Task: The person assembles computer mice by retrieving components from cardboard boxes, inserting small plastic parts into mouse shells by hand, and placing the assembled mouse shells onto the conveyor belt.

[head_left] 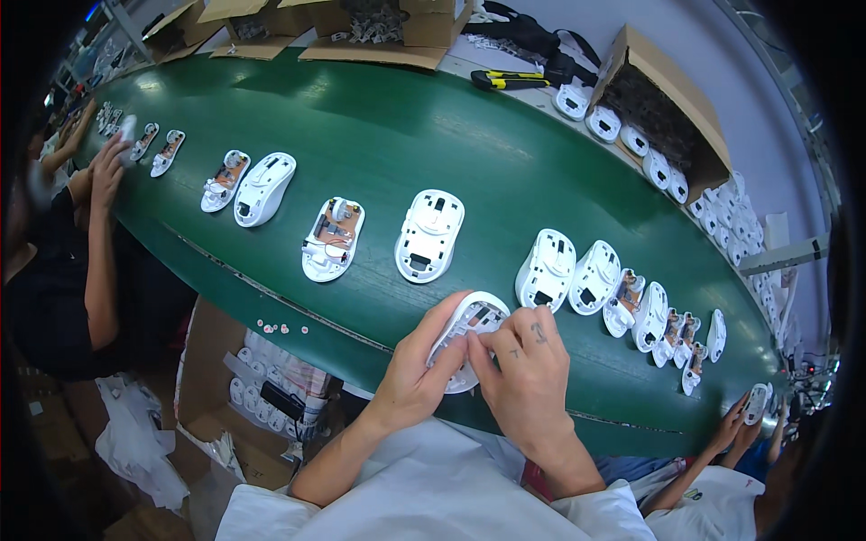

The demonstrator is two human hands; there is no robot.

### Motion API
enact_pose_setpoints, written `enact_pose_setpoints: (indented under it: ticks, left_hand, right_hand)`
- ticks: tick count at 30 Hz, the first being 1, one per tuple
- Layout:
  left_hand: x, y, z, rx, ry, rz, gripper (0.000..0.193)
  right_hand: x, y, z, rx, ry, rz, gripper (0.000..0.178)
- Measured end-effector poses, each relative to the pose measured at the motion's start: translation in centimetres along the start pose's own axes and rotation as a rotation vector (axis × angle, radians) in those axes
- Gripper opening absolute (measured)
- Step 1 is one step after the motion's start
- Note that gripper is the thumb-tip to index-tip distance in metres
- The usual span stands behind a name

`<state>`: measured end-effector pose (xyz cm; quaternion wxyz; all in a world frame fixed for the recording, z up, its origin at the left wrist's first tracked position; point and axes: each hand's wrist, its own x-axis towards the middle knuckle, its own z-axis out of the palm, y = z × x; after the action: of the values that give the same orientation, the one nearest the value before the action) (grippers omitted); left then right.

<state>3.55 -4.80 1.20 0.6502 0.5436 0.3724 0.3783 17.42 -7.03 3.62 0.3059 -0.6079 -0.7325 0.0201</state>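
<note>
Head view looks down on a long green conveyor counter (pixel 379 135) that curves across the room, and on the person's two hands meeting at its near edge. Between them is a white plastic computer-mouse shell (pixel 469 335), turned with its ribbed inner side up and raised just off the counter's edge, close to the person's chest.

The left hand (pixel 417 365) cups the shell from the left and below, fingers curled round its side, so it is closed on the shell. The right hand (pixel 526 370) comes over from the right; its thumb and forefinger pinch at the shell's middle, the other fingers folded. Whether it holds a small part there I cannot tell, as the fingertips hide the spot. Both forearms rise from white sleeves at the lower edge, wrists bent inward toward each other.

As for progress, it looks to me like the middle of a long run. On the counter beyond the hands lie a white mouse shell with open slots (pixel 429 235) and a mouse base with an exposed circuit board (pixel 332 240); further left sit another pair, and to the right a closely packed row of white shells and bases (pixel 622 302) trails off toward a co-worker's hands. An open cardboard box of white shells (pixel 663 113) stands at the far side, with more stacked beside it, so plenty appears left to handle. A yellow-and-black utility knife (pixel 510 80) lies near the box. Another person's arm (pixel 99 225) reaches onto the counter at the far left.
</note>
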Motion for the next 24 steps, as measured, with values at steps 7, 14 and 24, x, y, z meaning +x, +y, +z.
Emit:
enact_pose_setpoints:
  ticks: [7, 14, 24]
  left_hand:
    - [0.6, -0.5, -0.7, 0.154, 0.093, 0.132, 0.044]
    - [0.3, 0.0, -0.7, -0.002, 0.114, 0.089, 0.037]
    - [0.8, -0.4, -0.5, -0.066, 0.114, 0.069, 0.030]
  right_hand:
    - [0.1, -0.7, -0.9, 0.158, 0.010, 0.068, 0.015]
    - [0.2, 0.3, -0.3, 0.679, -0.003, 0.473, 0.022]
    - [-1.0, 0.3, 0.6, 0.881, -0.106, 0.705, 0.023]
